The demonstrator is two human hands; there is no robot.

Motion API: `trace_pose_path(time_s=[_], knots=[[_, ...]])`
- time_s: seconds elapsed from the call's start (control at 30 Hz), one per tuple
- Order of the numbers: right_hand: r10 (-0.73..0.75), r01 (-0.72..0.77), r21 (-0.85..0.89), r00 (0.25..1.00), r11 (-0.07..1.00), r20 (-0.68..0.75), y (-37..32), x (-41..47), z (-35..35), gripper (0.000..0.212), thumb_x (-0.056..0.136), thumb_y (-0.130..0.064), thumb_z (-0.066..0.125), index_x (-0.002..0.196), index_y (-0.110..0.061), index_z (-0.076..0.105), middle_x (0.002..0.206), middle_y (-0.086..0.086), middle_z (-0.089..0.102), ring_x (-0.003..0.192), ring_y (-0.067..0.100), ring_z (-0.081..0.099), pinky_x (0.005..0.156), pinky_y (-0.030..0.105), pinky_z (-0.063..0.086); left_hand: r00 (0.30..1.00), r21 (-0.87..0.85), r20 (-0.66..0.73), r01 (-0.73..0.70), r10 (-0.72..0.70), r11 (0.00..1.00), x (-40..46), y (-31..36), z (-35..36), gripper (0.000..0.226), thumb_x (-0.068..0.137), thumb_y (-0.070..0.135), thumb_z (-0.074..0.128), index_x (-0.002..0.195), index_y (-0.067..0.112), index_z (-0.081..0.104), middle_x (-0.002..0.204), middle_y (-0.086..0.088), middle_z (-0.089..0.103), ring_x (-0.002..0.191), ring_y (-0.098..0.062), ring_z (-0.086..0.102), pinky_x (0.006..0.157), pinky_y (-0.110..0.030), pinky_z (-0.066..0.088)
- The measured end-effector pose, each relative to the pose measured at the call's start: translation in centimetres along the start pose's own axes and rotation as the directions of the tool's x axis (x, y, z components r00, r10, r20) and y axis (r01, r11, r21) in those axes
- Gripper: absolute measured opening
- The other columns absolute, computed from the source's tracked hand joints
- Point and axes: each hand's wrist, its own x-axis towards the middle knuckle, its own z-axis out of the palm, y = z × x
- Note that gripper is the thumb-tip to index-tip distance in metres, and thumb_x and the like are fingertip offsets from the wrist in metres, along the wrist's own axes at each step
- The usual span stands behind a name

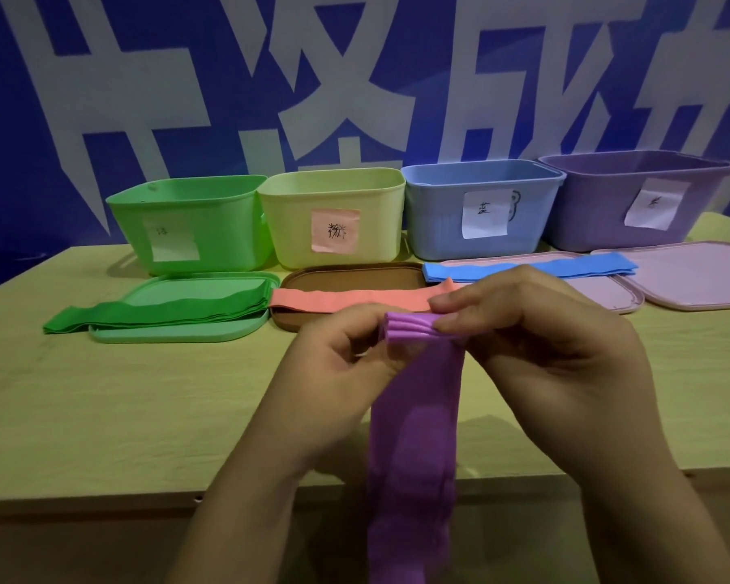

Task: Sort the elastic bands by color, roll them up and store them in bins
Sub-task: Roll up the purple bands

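Note:
Both hands hold a stack of purple elastic bands (414, 423) above the table's front edge. My left hand (334, 373) and my right hand (536, 330) pinch its upper end, which is curled over into the start of a roll; the rest hangs down past the edge. A stack of green bands (161, 316) lies across a green lid. A pink stack (355, 300) lies over a brown lid, and a blue stack (565, 267) over a pale lid. Behind stand four open bins in a row: green (186, 229), yellow-green (334, 221), blue (481, 212), purple (633, 200).
Each bin has a paper label on its front. Lids lie flat in front of the bins: green (178, 330), brown (346, 280), and two pale pink ones (692, 284) at the right. The wooden table (102, 415) backs onto a blue wall with white characters.

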Motion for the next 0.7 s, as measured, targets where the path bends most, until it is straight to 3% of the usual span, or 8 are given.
trace_pose_path(time_s=[0.07, 0.13, 0.23, 0.33, 0.43, 0.57, 0.7], knots=[[-0.004, 0.004, 0.001, 1.000, 1.000, -0.013, -0.1, 0.1, 0.2, 0.036, 0.072, 0.017, 0.068, 0.083, -0.017, 0.066, 0.093, -0.004, 0.067, 0.092, 0.004, 0.064, 0.082, 0.017, 0.049, 0.996, -0.116, 0.075, 0.053, -0.045, 0.992, -0.1, 0.0, 0.4, 0.024, 0.074, 0.025, 0.068, 0.084, 0.046, 0.073, 0.083, 0.024, 0.071, 0.082, 0.010, 0.063, 0.073, -0.007, 0.047], [0.008, -0.008, -0.004, 1.000, 1.000, -0.030, -0.2, 0.1, 0.4, 0.040, 0.071, 0.021, 0.068, 0.083, -0.017, 0.066, 0.094, -0.004, 0.067, 0.092, 0.004, 0.064, 0.078, 0.015, 0.050, 0.988, -0.300, 0.096, 0.148, -0.124, 0.943, -0.4, -0.1, 0.7, 0.037, 0.066, 0.005, 0.076, 0.080, 0.038, 0.076, 0.081, 0.017, 0.073, 0.078, 0.004, 0.067, 0.070, -0.010, 0.049], [0.054, -0.052, 0.058, 0.998, 0.997, -0.028, -0.4, 0.3, 0.4, 0.043, 0.072, 0.023, 0.063, 0.082, -0.019, 0.069, 0.093, -0.004, 0.069, 0.091, 0.006, 0.064, 0.067, 0.013, 0.052, 0.952, -0.522, 0.250, 0.284, -0.174, 0.805, -0.6, -0.3, 0.6, 0.030, 0.065, 0.023, 0.075, 0.095, 0.022, 0.075, 0.092, -0.002, 0.074, 0.084, -0.015, 0.071, 0.075, -0.025, 0.055], [0.173, -0.178, 0.271, 0.984, 0.946, 0.043, -0.7, 1.2, -0.5, 0.041, 0.073, 0.016, 0.058, 0.079, -0.023, 0.069, 0.089, -0.005, 0.071, 0.085, 0.010, 0.068, 0.060, 0.024, 0.056, 0.901, -0.632, 0.414, 0.388, -0.131, 0.671, -0.4, -0.2, -0.1, 0.036, 0.074, 0.028, 0.074, 0.109, 0.017, 0.070, 0.102, -0.007, 0.072, 0.094, -0.022, 0.069, 0.079, -0.035, 0.056], [0.190, -0.237, 0.342, 0.968, 0.909, 0.167, -0.6, 3.2, -2.0, 0.033, 0.075, 0.003, 0.064, 0.087, -0.027, 0.069, 0.091, -0.004, 0.071, 0.088, 0.013, 0.069, 0.069, 0.023, 0.056, 0.875, -0.577, 0.478, 0.383, -0.082, 0.721, 0.6, 0.2, -0.4, 0.039, 0.081, 0.037, 0.066, 0.116, 0.018, 0.065, 0.104, -0.006, 0.071, 0.098, -0.021, 0.067, 0.084, -0.033, 0.054], [0.174, -0.259, 0.378, 0.954, 0.889, 0.245, -0.6, 5.1, -3.0, 0.025, 0.069, -0.015, 0.064, 0.092, -0.025, 0.070, 0.092, -0.011, 0.072, 0.094, 0.009, 0.068, 0.078, 0.018, 0.053, 0.895, -0.391, 0.435, 0.285, -0.097, 0.875, 2.0, 0.8, -0.3, 0.057, 0.072, 0.060, 0.066, 0.106, 0.014, 0.064, 0.092, -0.004, 0.067, 0.085, -0.020, 0.063, 0.077, -0.036, 0.052], [0.143, -0.242, 0.393, 0.954, 0.887, 0.264, -1.1, 5.6, -3.7, 0.025, 0.069, -0.017, 0.064, 0.092, -0.025, 0.070, 0.094, -0.010, 0.072, 0.096, 0.010, 0.068, 0.080, 0.020, 0.054, 0.890, -0.426, 0.447, 0.302, -0.092, 0.853, 2.6, 1.5, -0.4, 0.049, 0.072, 0.047, 0.073, 0.104, 0.011, 0.065, 0.089, -0.008, 0.069, 0.081, -0.023, 0.066, 0.074, -0.034, 0.055]])
